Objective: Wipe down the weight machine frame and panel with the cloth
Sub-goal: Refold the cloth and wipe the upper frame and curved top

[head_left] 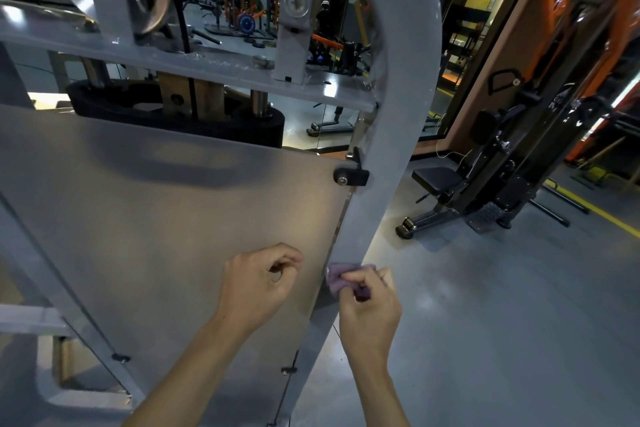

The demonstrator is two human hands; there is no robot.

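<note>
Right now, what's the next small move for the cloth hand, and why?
Probably slide the right hand up the frame upright. It grips the cloth low, at the seam where the panel meets the frame upright, and the stretch above, up to the black bracket, lies ahead.

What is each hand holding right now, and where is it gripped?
The right hand grips the purple cloth by its bunched middle, against the frame. The left hand is curled, holding nothing.

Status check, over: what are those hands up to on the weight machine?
Right hand grips purple cloth against frame upright, at panel edge. Left hand curled, empty, before panel. Black bracket higher up the upright.
</note>
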